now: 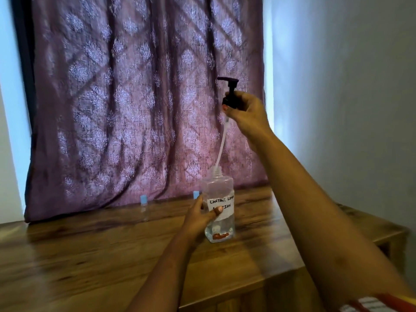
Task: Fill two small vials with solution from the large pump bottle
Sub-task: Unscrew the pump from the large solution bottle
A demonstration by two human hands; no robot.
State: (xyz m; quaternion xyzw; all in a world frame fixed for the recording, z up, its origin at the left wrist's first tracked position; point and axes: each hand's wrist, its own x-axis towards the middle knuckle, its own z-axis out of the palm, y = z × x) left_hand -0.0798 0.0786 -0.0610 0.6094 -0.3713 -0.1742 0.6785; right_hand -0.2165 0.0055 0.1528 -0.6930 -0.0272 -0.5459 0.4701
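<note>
Pump head held clear above the large bottle; both vials stand capped at the back of the table.

The right hand (pixel 245 111) grips the black pump head (pixel 230 95) high above the bottle (pixel 221 192), and the left hand (pixel 200 218) grasps the bottle's body, upright on the table (pixel 90 255). The pale dip tube (pixel 221 145) slants down from the pump to the open neck. Its lower end seems to sit just inside, though blur makes that hard to tell. Both vials stand upright with blue caps, beyond and left of the hands. The near vial (pixel 196 194) is just behind the left hand's fingers and the far vial (pixel 143 207) is well off to the left, so the left hand is the nearer. The table is glossy brown wood. A patterned plum curtain (pixel 126 97) hangs behind it, with a plain pale wall (pixel 349 109) at right.
</note>
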